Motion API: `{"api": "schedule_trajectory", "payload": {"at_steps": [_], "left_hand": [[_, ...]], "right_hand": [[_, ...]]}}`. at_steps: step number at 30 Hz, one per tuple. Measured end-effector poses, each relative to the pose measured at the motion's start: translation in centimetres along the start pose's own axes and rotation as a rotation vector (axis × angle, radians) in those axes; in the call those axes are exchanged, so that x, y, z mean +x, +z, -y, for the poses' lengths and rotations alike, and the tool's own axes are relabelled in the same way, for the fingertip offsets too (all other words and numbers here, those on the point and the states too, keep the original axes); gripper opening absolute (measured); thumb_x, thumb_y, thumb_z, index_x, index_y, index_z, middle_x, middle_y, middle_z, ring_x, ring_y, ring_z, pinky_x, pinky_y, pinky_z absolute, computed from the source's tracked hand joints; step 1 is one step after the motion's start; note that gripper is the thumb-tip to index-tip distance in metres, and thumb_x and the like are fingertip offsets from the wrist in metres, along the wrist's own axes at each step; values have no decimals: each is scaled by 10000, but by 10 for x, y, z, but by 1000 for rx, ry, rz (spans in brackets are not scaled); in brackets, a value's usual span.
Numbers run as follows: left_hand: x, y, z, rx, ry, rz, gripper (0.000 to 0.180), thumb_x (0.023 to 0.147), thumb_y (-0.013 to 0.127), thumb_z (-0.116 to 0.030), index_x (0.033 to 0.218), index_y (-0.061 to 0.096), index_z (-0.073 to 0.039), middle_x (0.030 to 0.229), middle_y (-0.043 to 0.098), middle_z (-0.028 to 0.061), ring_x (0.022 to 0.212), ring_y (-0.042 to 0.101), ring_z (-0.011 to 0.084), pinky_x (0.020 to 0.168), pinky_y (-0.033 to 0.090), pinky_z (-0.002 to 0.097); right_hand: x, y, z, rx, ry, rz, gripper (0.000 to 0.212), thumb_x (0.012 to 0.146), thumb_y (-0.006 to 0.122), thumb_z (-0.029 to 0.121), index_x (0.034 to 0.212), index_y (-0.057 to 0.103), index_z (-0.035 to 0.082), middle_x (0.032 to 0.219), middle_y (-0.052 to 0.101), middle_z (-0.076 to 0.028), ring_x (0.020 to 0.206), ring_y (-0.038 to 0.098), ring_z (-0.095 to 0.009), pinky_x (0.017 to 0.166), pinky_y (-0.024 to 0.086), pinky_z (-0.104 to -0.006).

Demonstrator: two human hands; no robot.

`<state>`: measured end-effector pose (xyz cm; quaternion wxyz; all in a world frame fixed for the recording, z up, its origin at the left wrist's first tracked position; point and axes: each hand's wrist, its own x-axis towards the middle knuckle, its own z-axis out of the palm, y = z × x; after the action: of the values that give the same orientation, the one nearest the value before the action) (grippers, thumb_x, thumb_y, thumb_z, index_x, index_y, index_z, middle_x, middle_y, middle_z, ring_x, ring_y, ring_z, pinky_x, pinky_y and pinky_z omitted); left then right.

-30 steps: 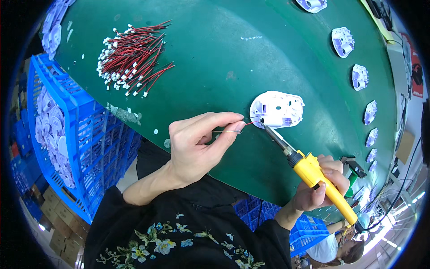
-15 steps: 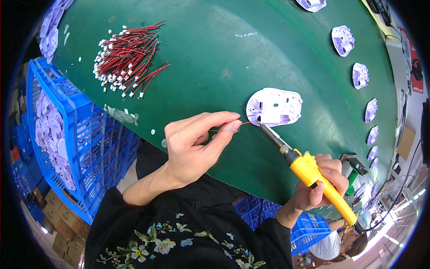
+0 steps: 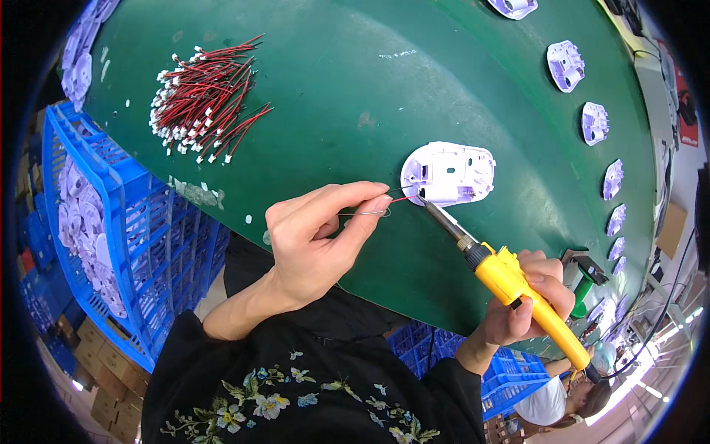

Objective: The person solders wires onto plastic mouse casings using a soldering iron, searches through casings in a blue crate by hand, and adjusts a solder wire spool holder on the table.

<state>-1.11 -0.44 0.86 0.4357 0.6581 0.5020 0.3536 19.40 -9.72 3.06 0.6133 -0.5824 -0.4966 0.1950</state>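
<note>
My left hand pinches a thin red-and-black wire lead between thumb and fingertips. A bent silvery wire, possibly solder, runs through the same fingers. The wire ends reach the lower left corner of a pale lilac plastic shell, which lies hollow side up on the green table. My right hand is closed round a yellow soldering iron. Its tip meets that same corner beside the wire ends; whether it touches them is too small to tell.
A heap of red-black leads with white connectors lies at the far left. Similar lilac shells line the right edge. A blue crate of lilac parts stands left. Near the iron's cable are a green spool and another person.
The view has shifted slightly. Both hands keep their grips, and the soldering iron's tip stays at the shell's corner with the wire ends.
</note>
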Motion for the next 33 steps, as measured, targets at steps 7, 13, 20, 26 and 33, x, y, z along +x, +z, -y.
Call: {"api": "schedule_trajectory", "payload": {"at_steps": [7, 13, 20, 26, 33], "left_hand": [[1, 1, 0, 7, 11, -11, 164, 779, 714, 40, 940, 717, 6, 722, 708, 25, 450, 332, -26, 410, 203, 173], [1, 0, 1, 23, 3, 8, 163, 776, 717, 41, 936, 717, 9, 728, 706, 27, 452, 336, -23, 410, 203, 174], [1, 2, -1, 38, 18, -25, 169, 753, 742, 30, 914, 710, -7, 674, 649, 29, 417, 330, 24, 392, 212, 227], [2, 3, 1, 42, 15, -21, 159, 759, 740, 28, 911, 708, -4, 673, 648, 27, 417, 323, 24, 394, 209, 225], [2, 4, 0, 60, 7, -28, 159, 760, 744, 24, 913, 710, -4, 664, 641, 23, 417, 311, 25, 396, 205, 228]], "right_hand": [[1, 0, 1, -3, 6, 2, 278, 805, 587, 239, 940, 489, 17, 735, 493, -134, 588, 438, -176, 556, 351, -319], [3, -1, 0, 10, -12, -43, 284, 832, 575, 267, 947, 489, 21, 726, 466, -108, 580, 423, -168, 556, 352, -313], [4, -7, -3, 0, -15, -70, 279, 849, 560, 268, 956, 488, 21, 724, 460, -100, 578, 422, -167, 560, 352, -306], [4, -4, -1, 20, 6, -49, 290, 836, 577, 265, 956, 484, 18, 728, 478, -116, 584, 429, -170, 554, 356, -309], [2, -2, -2, 8, 18, 25, 298, 836, 610, 260, 959, 485, 20, 740, 502, -132, 596, 443, -172, 556, 368, -315]]}}
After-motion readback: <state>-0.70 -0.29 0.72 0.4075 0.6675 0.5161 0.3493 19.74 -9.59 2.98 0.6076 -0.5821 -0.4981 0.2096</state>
